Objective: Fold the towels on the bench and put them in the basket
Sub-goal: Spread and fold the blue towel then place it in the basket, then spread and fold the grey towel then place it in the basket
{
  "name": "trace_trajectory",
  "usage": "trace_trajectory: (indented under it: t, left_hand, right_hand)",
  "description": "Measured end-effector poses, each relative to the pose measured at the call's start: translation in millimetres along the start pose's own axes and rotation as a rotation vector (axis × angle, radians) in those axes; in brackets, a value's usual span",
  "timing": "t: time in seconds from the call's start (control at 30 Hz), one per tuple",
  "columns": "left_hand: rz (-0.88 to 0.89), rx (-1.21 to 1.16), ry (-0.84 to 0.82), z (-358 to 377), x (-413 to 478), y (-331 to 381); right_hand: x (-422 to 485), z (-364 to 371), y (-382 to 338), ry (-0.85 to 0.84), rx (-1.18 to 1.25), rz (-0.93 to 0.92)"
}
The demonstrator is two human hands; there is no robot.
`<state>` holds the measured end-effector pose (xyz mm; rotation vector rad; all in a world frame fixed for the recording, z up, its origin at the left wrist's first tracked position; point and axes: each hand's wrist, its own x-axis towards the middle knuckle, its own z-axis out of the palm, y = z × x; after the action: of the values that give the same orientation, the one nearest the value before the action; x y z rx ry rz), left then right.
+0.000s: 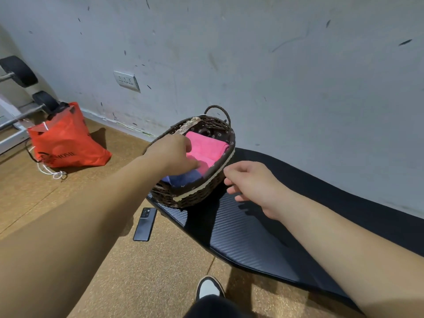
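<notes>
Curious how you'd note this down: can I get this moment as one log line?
left hand: rests on pink towel | right hand: empty, beside basket | blue towel: in basket | basket: on bench

Left hand (172, 152) hides much of blue towel (184, 177).

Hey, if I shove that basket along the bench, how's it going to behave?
The basket looks like stiff wicker, so it should probably keep its shape. Holding only a pink towel and a blue towel, it is likely light and easy to slide. It sits at the end of the bench, so a push that way might tip it off.
</notes>
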<state>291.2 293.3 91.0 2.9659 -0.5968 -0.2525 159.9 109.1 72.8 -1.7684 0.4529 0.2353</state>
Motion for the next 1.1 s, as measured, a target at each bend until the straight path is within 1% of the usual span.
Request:
trace_trajectory:
  t: [0.1,0.13,0.17,0.23,0.33,0.47,0.57,0.63,0.7,0.77,0.87,0.97,1.03,1.1]
  left_hand:
    - [0.081,-0.190,0.160,0.2,-27.6,44.2]
    - [0.119,-0.266,0.182,4.1,-39.2,64.7]
    - [0.159,-0.353,0.169,9.9,-51.3,87.1]
    - [0.232,-0.484,0.082,25.1,-73.7,131.8]
    - [0.290,-0.537,-0.030,49.5,-95.8,193.0]
    - [0.282,-0.608,-0.077,77.0,-104.5,263.8]
    - [0.273,-0.648,-0.112,97.3,-105.3,304.8]
    - [0.297,-0.677,-0.147,111.3,-107.5,326.2]
    - [0.331,-0.700,-0.157,120.7,-109.5,338.5]
    - [0.382,-0.665,-0.172,126.8,-109.6,356.3]
    - [0.423,-0.633,-0.193,133.6,-106.8,383.6]
    - [0.459,-0.634,-0.199,144.6,-108.4,401.4]
    - [0.491,-0.575,-0.208,153.2,-111.0,405.6]
    - [0.527,-0.528,-0.200,159.7,-112.8,406.0]
  right_hand:
    - [-21.2,-24.9,10.5,0.018,-0.083,-0.023]
    - [-30.1,-36.3,16.6,0.027,-0.103,-0.022]
    - [-39.7,-48.9,24.0,0.038,-0.125,-0.022]
    - [-59.7,-77.0,41.6,0.064,-0.184,-0.021]
    - [-88.6,-120.2,70.2,0.112,-0.258,0.022]
    - [-113.3,-172.0,111.0,0.181,-0.320,0.067]
    - [-128.6,-210.6,133.5,0.252,-0.352,0.081]
    - [-138.2,-237.8,152.7,0.332,-0.382,0.078]
    - [-148.1,-257.8,174.5,0.433,-0.386,0.077]
    - [-159.1,-278.0,201.2,0.542,-0.416,0.105]
    - [-171.3,-313.2,223.3,0.704,-0.592,0.158]
    - [-185.1,-357.1,235.5,0.907,-0.694,0.213]
    - [-193.6,-382.3,250.4,0.951,-0.668,0.343]
    - [-201.0,-395.8,268.0,0.967,-0.516,0.434]
